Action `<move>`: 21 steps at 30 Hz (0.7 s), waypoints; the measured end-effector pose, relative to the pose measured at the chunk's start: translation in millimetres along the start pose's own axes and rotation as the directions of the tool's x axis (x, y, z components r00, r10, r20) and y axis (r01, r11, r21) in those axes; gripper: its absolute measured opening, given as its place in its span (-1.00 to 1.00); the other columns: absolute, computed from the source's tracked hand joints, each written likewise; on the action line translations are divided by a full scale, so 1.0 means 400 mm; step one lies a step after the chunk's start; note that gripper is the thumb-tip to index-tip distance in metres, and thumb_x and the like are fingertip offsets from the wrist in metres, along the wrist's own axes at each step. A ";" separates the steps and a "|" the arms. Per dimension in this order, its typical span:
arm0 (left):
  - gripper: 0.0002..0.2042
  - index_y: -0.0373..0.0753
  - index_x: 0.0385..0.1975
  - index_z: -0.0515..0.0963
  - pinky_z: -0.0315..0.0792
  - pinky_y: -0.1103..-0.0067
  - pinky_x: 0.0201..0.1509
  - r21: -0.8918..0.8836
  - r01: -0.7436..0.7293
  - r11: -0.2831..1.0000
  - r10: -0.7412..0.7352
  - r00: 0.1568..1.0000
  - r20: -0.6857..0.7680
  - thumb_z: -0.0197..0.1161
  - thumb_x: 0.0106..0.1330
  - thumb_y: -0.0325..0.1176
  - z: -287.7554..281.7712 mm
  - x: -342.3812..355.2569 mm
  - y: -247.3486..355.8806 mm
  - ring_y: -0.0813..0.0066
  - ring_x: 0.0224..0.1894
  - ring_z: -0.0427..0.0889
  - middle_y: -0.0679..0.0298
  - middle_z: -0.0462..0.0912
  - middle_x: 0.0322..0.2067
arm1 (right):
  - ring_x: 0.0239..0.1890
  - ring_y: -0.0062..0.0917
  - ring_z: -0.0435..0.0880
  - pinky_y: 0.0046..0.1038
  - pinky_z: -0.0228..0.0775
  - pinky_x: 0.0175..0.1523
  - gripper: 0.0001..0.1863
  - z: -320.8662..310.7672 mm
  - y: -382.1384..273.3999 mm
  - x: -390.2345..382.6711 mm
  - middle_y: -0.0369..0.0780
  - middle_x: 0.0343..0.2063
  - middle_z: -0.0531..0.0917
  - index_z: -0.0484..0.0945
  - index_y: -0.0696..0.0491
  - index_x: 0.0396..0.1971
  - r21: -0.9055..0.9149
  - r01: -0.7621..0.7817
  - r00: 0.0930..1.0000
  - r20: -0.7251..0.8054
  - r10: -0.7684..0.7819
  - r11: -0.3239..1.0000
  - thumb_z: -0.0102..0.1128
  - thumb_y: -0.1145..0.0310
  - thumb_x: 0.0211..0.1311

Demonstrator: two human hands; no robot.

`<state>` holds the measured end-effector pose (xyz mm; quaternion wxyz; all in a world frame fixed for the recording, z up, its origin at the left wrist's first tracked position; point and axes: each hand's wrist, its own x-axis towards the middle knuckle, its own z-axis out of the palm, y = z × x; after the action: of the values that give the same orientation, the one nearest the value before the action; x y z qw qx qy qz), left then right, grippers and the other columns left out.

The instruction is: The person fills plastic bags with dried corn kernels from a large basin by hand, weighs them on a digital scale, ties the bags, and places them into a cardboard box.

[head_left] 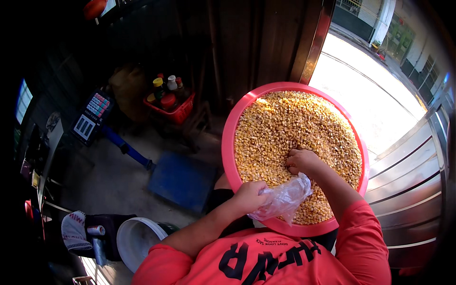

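Observation:
A wide pink-red basin (230,137) full of yellow corn kernels (270,128) stands close in front of me. My left hand (251,195) is closed on the gathered edge of a clear plastic bag (287,197) at the near side of the basin. The bag hangs crumpled over the rim and the corn. My right hand (300,161) reaches into the middle of the corn, just beyond the bag. Its fingers are curled, with the tips sunk among the kernels, so what they hold, if anything, is hidden.
Left of the basin is a blue platform scale (180,180) with a keypad display (92,116). Behind it, a red basket (183,114) carries bottles and jars. A white bucket (137,242) stands at lower left, near a drink can (96,230). Metal slats (408,190) bound the right.

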<state>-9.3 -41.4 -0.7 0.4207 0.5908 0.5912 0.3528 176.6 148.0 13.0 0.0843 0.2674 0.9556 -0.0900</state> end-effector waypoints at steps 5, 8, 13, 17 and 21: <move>-0.84 -0.30 -0.40 0.54 0.41 0.58 -0.41 0.017 -0.023 1.000 0.023 1.000 -0.002 0.21 0.07 -0.35 0.000 0.002 -0.002 0.59 -0.50 0.54 0.20 0.59 -0.56 | -0.21 -0.32 0.53 -0.29 0.43 -0.15 -0.78 -0.018 0.026 -0.064 -0.30 -0.29 0.54 0.64 -0.18 -0.37 -0.001 -0.057 0.998 0.000 0.057 0.998 0.14 0.21 -0.07; -0.83 -0.29 -0.41 0.54 0.41 0.59 -0.41 -0.005 -0.023 1.000 0.024 1.000 0.012 0.22 0.07 -0.33 -0.001 0.003 -0.002 0.59 -0.50 0.54 0.21 0.59 -0.57 | -0.16 -0.33 0.52 -0.31 0.43 -0.10 -0.77 -0.033 0.045 -0.087 -0.27 -0.26 0.56 0.65 -0.14 -0.34 0.011 -0.052 0.998 0.023 0.051 0.999 0.14 0.20 -0.04; -0.80 -0.29 -0.41 0.53 0.40 0.60 -0.41 -0.018 -0.057 0.998 0.057 0.998 0.031 0.24 0.06 -0.29 0.001 0.003 -0.014 0.60 -0.52 0.53 0.22 0.58 -0.58 | -0.12 -0.29 0.57 -0.33 0.42 -0.02 -0.72 -0.100 0.043 -0.071 -0.17 -0.11 0.56 0.64 -0.09 -0.27 0.142 0.105 0.994 0.014 -0.108 0.984 0.21 0.19 -0.04; -0.78 -0.30 -0.41 0.53 0.41 0.60 -0.41 -0.057 -0.054 0.997 0.056 0.998 0.039 0.25 0.06 -0.27 -0.001 -0.001 -0.008 0.59 -0.51 0.54 0.21 0.58 -0.57 | -0.06 -0.30 0.52 -0.31 0.38 0.03 -0.73 -0.171 -0.076 0.019 -0.17 -0.07 0.53 0.62 -0.08 -0.25 0.085 0.121 0.992 -0.044 -0.118 0.989 0.21 0.23 -0.01; -0.76 -0.32 -0.40 0.52 0.42 0.59 -0.40 -0.010 -0.081 0.997 0.082 0.996 0.040 0.23 0.07 -0.27 -0.003 0.003 -0.013 0.55 -0.50 0.56 0.18 0.59 -0.57 | 0.04 -0.35 0.42 -0.30 0.28 0.10 -0.72 -0.149 -0.152 0.156 -0.22 -0.06 0.51 0.62 -0.14 -0.24 -0.028 0.306 0.926 -0.226 -0.304 0.952 0.22 0.22 -0.02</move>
<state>-12.5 -40.2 -5.2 0.4204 0.6197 0.5564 0.3601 85.5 140.9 65.3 -0.0415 0.1246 0.9885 -0.0747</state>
